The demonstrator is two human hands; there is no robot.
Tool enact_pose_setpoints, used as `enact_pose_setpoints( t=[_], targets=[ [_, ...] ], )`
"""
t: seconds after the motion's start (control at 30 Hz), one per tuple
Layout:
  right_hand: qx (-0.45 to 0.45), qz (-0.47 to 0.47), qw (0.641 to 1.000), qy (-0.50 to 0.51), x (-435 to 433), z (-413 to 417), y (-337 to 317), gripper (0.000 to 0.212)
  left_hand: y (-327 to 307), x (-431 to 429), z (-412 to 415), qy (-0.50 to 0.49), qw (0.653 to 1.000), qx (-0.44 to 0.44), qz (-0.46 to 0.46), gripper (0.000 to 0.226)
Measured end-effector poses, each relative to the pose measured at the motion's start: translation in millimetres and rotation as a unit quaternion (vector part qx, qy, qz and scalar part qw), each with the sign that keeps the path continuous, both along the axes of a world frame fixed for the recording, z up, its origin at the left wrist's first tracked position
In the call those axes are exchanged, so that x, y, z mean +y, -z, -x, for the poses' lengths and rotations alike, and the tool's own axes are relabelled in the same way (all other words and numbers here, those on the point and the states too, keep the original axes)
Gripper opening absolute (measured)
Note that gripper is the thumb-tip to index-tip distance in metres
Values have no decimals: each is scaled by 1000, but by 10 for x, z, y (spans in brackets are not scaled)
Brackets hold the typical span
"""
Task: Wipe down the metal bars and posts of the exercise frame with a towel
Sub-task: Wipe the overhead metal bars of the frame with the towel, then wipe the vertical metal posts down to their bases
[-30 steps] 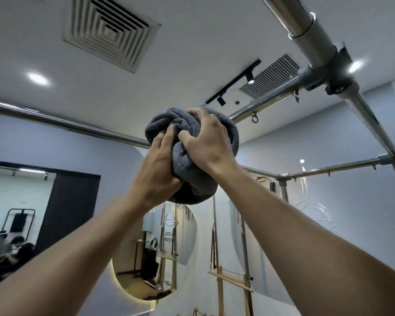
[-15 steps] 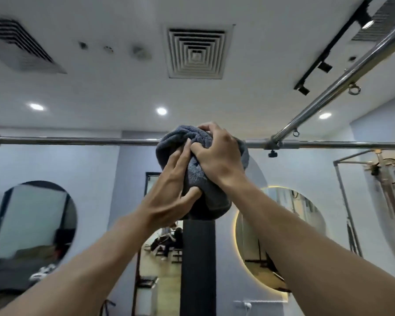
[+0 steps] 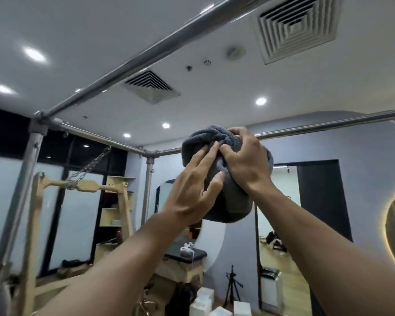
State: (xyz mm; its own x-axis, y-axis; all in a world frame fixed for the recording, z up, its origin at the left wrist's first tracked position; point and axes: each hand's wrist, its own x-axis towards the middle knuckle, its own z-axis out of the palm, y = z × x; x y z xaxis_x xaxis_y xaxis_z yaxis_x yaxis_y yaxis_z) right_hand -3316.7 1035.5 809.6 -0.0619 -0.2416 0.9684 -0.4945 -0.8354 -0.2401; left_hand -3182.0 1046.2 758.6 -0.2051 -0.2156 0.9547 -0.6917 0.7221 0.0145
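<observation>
**Towel bunched on the top rail, near its corner end**

The grip matches half a second ago, but the view has swung, and a corner joint (image 3: 151, 153) now shows at 9 o'clock of the grey towel (image 3: 226, 185). Probably only a short stretch of this rail is left to wipe. The towel is wrapped over the horizontal bar (image 3: 328, 125), whose long axis runs 9 to 3 o'clock, rising slightly at 3. The right hand (image 3: 244, 165) has its fingers curled and clamped over the towel. The left hand (image 3: 192, 192) presses straight, slightly spread fingers against the towel's side.
</observation>
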Motion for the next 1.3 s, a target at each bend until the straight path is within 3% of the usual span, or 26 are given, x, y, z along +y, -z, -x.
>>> enact_pose_setpoints(
  t=[0.1,0.37,0.83,1.03,1.3],
  targets=[
    [-7,-20,999,-30,-79,-415,125,32,68,66,-393,-63,998,12,15,69],
    [-25,-50,992,-112,-275,-1820,528,31,269,167,-1721,-236,969,-75,-18,72],
    [-25,-125,953,-275,-849,-3981,1100,29,772,-56,-3642,-392,913,-89,-73,72],
    [-46,-145,922,-356,-1182,-4791,978,30,623,-258,-4294,-467,879,-73,-65,73],
    [-84,-140,887,-433,-1517,-5839,793,30,435,-634,-5156,-493,869,-14,-49,67]
  ],
)
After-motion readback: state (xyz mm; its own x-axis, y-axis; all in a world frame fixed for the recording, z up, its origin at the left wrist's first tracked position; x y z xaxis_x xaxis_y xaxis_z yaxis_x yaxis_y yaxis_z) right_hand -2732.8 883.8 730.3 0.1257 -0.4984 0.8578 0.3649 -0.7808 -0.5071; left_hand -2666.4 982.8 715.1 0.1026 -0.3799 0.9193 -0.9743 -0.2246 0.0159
